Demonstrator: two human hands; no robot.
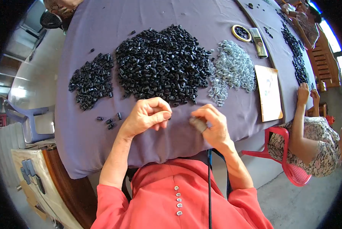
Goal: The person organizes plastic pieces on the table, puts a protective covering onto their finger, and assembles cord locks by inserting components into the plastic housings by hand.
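Observation:
My left hand is over the near edge of the cloth, thumb and fingers pinched together. A tiny dark bit shows at its fingertips, too small to name. Level with it on the right, my right hand has curled fingers with the thumb against them. A grey wrap covers that thumb, slightly blurred; what the fingers hold, if anything, is hidden. Beyond both hands lies a large heap of small black tubular pieces. Beside it spreads a pile of small shiny springs or clear metal pieces.
A smaller black heap and several loose black pieces lie to the left. At the right are a booklet, a round ring-shaped container and a clear box. Another person sits on a pink chair.

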